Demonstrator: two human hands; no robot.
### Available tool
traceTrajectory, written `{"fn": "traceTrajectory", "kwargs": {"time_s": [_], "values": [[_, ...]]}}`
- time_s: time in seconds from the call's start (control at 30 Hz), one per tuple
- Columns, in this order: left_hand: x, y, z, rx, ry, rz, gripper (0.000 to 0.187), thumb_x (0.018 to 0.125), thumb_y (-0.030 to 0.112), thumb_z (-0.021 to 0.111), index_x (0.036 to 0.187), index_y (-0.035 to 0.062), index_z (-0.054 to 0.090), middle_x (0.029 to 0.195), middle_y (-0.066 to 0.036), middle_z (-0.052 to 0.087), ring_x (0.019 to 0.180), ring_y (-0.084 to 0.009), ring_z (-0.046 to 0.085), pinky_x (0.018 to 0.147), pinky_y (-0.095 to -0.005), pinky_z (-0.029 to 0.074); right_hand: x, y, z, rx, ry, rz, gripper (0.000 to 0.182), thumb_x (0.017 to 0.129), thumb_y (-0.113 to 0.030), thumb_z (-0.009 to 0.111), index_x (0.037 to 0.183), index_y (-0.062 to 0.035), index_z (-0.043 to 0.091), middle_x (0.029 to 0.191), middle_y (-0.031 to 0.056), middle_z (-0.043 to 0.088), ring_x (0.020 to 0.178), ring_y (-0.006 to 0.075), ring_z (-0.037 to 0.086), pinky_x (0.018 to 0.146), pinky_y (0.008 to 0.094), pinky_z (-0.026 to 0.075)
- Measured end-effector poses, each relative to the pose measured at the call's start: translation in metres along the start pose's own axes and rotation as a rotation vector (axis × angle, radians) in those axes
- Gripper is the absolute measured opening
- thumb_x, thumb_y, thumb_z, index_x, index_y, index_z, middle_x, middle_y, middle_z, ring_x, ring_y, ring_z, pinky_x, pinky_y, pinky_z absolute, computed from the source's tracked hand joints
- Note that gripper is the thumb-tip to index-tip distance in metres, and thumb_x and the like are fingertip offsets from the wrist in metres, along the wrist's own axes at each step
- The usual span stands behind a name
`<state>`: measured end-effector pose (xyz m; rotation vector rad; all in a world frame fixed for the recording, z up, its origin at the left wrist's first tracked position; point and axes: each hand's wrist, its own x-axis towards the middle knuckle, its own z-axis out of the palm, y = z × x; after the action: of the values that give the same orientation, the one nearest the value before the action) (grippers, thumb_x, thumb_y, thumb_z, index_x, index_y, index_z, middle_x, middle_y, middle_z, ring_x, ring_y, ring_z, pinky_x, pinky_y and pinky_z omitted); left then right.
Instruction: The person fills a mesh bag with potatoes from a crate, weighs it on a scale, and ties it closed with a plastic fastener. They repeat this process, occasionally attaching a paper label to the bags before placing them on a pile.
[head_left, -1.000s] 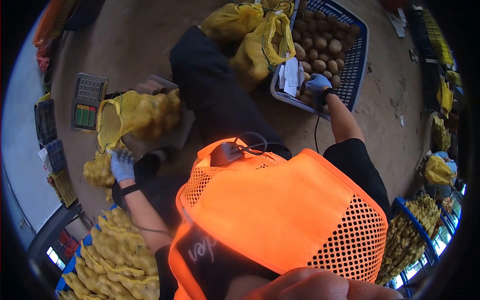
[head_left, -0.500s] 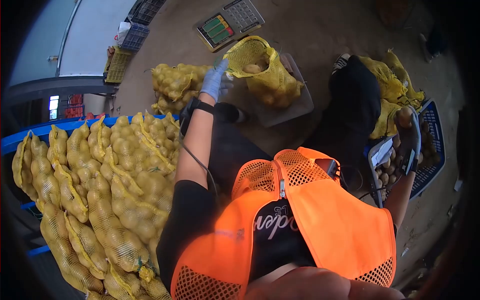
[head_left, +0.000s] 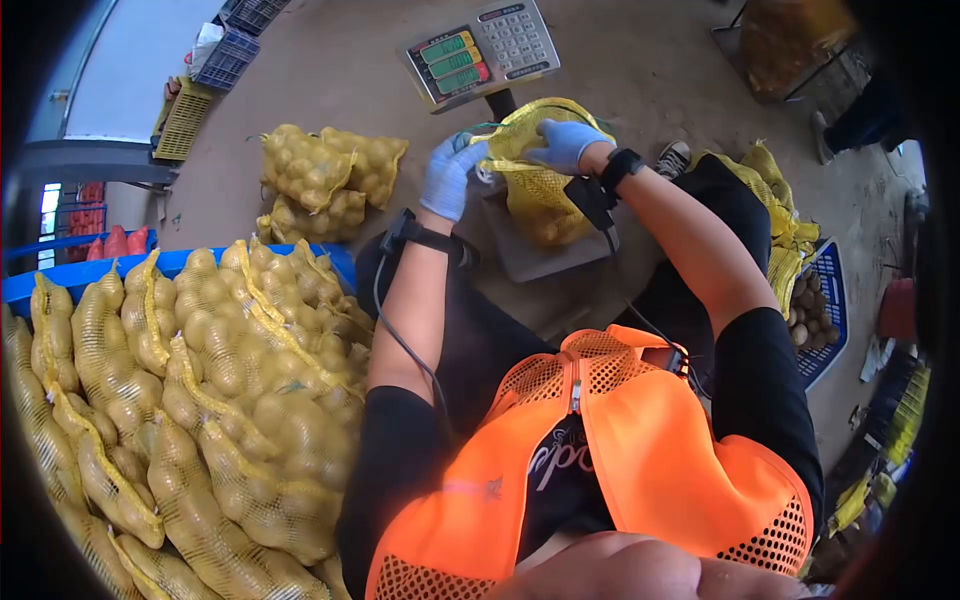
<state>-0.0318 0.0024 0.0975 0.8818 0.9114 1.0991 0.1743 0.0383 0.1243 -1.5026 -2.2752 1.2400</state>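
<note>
My left hand (head_left: pixel 450 178), in a pale blue glove, grips the left rim of a yellow mesh bag (head_left: pixel 545 205). The bag stands upright on the scale's platform (head_left: pixel 556 262), its mouth spread, with potatoes inside. My right hand (head_left: pixel 568 146), also gloved, reaches over the right side of the mouth. Its thumb and fingers look apart, and no potato shows between them; the fingertips are partly hidden. Behind the bag, the scale's display and keypad (head_left: pixel 480 55) is lit green.
Filled potato bags (head_left: pixel 310 170) lie left of the scale. More full bags (head_left: pixel 260 400) cover a blue-edged surface at left. At right are yellow mesh bags (head_left: pixel 785 235) and a blue crate (head_left: pixel 832 300) of potatoes. Another person's leg (head_left: pixel 865 110) shows at upper right.
My right hand has come from the crate on the right, where it held a potato, to the bag's mouth. My left hand stays at the rim. The view has shifted.
</note>
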Motion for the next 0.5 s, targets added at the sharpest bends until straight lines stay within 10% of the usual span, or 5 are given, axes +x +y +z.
{"fn": "traceTrajectory", "kwargs": {"time_s": [0.23,0.5], "values": [[-0.007,0.004,-0.004,0.346,0.031,-0.064,0.012,0.085,0.016,0.06,0.088,0.0043,0.063,0.074,0.003,0.059,0.061,-0.0037,0.051,0.056,-0.0191,0.043,-0.009,-0.007,-0.015,-0.464,-0.073,0.188,0.048,0.085,-0.043,0.041,0.1,-0.0046,0.064,0.103,0.0172,0.062,0.096,0.0327,0.058,0.085,0.0395,0.044],[-0.004,0.002,0.013,0.991,0.072,-0.048,0.034,0.083,0.041,0.06,0.082,0.0065,0.062,0.066,-0.003,0.06,0.056,-0.0061,0.053,0.051,-0.0193,0.041,-0.025,0.014,-0.027,-0.267,0.227,-0.03,0.031,0.083,-0.03,0.054,0.099,-0.0043,0.063,0.093,0.0154,0.064,0.087,0.0288,0.062,0.077,0.0355,0.048]]}}
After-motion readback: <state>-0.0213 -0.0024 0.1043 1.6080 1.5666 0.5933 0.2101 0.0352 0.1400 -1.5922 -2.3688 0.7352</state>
